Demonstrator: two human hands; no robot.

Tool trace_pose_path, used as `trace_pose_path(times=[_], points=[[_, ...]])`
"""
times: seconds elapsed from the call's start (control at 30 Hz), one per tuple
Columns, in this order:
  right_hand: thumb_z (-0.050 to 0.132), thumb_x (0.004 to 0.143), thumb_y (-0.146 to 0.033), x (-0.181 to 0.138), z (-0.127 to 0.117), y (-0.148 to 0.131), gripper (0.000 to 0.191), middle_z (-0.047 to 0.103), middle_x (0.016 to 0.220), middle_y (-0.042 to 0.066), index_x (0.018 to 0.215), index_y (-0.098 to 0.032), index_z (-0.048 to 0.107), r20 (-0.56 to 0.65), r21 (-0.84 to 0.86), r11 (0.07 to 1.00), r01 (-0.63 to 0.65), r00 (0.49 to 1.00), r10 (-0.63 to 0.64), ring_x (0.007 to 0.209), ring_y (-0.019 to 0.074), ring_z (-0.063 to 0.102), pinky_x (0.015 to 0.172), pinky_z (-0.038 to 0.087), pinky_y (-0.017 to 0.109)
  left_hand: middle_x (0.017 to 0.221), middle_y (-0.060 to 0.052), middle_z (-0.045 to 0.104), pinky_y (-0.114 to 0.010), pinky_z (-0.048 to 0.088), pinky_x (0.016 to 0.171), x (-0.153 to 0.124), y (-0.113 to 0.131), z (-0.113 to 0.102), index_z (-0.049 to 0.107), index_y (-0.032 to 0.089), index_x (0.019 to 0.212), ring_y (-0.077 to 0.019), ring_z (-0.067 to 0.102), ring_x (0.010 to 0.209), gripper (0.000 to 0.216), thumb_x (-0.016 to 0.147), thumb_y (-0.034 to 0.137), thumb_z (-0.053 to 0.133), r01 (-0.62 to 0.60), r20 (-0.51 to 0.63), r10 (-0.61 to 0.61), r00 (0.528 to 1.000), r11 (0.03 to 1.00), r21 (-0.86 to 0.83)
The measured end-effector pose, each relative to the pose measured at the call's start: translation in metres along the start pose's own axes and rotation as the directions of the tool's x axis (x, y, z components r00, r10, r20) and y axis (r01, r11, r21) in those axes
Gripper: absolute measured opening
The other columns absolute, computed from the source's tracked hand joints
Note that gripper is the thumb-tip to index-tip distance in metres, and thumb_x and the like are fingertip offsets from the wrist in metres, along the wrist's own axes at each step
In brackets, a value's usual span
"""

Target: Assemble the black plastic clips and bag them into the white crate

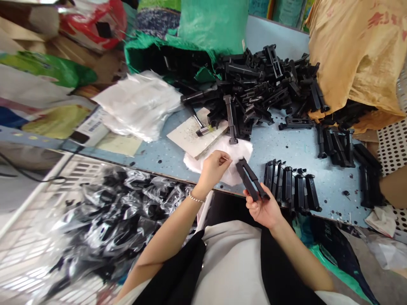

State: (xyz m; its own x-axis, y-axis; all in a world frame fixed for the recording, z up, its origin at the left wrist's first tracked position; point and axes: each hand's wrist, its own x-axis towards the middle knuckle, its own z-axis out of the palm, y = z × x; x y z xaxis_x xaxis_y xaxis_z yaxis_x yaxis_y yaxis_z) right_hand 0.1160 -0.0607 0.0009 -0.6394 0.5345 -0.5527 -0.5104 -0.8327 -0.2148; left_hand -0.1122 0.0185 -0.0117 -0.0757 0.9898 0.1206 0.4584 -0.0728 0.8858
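My right hand (262,208) grips a long black plastic part (251,179), held tilted above the table's near edge. My left hand (215,166) is pinched, its fingertips holding something small I cannot make out, just left of the part's upper end. Under both hands lies a white cloth (241,149) on the blue table (286,148). A row of the same black parts (292,188) lies side by side to the right of my right hand.
A big heap of black parts (257,84) fills the table's far side, with a green sack (210,29) behind it. A hammer (199,125) rests on a white slab. Clear bags (140,103) lie left. A crate of bagged parts (104,220) stands below left. Another person's arm (394,186) is at right.
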Motion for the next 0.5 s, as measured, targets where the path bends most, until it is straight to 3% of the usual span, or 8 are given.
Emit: trace_pose_path(times=[0.07, 0.13, 0.27, 0.4, 0.5], points=[[0.057, 0.095, -0.06, 0.002, -0.002, 0.002, 0.052, 0.069, 0.073, 0.003, 0.104, -0.01, 0.071, 0.04, 0.075, 0.997, -0.02, 0.999, 0.017, 0.056, 0.0086, 0.051, 0.047, 0.047, 0.018, 0.09, -0.005, 0.07, -0.032, 0.057, 0.077, -0.006, -0.002, -0.003, 0.067, 0.019, 0.095, -0.0183, 0.067, 0.084, 0.009, 0.093, 0.02, 0.058, -0.156, -0.023, 0.159, 0.987, 0.981, 0.113], [0.053, 0.099, -0.058, 0.003, -0.003, 0.003, 0.052, 0.069, 0.074, 0.004, 0.108, -0.009, 0.069, 0.078, 0.143, 0.988, -0.061, 0.996, 0.051, 0.057, 0.0084, 0.051, 0.048, 0.047, 0.017, 0.107, -0.01, 0.073, -0.039, 0.059, 0.09, -0.01, -0.004, -0.004, 0.069, 0.018, 0.105, -0.0218, 0.069, 0.101, 0.023, 0.097, 0.013, 0.048, -0.333, 0.024, 0.338, 0.941, 0.91, 0.248], [0.049, 0.101, -0.055, 0.011, 0.0, 0.003, 0.051, 0.067, 0.072, 0.004, 0.108, -0.008, 0.067, 0.118, 0.221, 0.962, -0.164, 0.983, 0.14, 0.056, 0.008, 0.049, 0.046, 0.046, 0.015, 0.138, -0.019, 0.063, -0.045, 0.058, 0.104, -0.016, -0.003, -0.006, 0.054, 0.015, 0.143, -0.0273, 0.064, 0.125, 0.048, 0.099, 0.005, 0.038, -0.447, 0.085, 0.454, 0.887, 0.796, 0.408], [0.047, 0.101, -0.057, 0.019, 0.003, 0.0, 0.054, 0.061, 0.066, 0.0, 0.105, -0.008, 0.067, 0.191, 0.206, 0.959, -0.194, 0.969, 0.155, 0.051, 0.0062, 0.043, 0.042, 0.042, 0.013, 0.15, -0.02, 0.054, -0.043, 0.059, 0.104, -0.035, 0.017, -0.014, 0.027, 0.018, 0.162, -0.0275, 0.062, 0.131, 0.066, 0.099, 0.001, 0.035, -0.602, 0.212, 0.567, 0.796, 0.704, 0.377], [0.057, 0.095, -0.059, 0.021, 0.005, -0.001, 0.049, 0.058, 0.063, -0.002, 0.093, -0.011, 0.067, 0.149, 0.096, 0.989, -0.114, 0.984, 0.098, 0.049, 0.0055, 0.041, 0.04, 0.038, 0.012, 0.15, -0.019, 0.055, -0.039, 0.061, 0.099, -0.058, 0.041, -0.019, 0.019, 0.019, 0.164, -0.0244, 0.066, 0.123, 0.071, 0.099, 0.002, 0.039, -0.696, 0.281, 0.638, 0.717, 0.676, 0.242]])
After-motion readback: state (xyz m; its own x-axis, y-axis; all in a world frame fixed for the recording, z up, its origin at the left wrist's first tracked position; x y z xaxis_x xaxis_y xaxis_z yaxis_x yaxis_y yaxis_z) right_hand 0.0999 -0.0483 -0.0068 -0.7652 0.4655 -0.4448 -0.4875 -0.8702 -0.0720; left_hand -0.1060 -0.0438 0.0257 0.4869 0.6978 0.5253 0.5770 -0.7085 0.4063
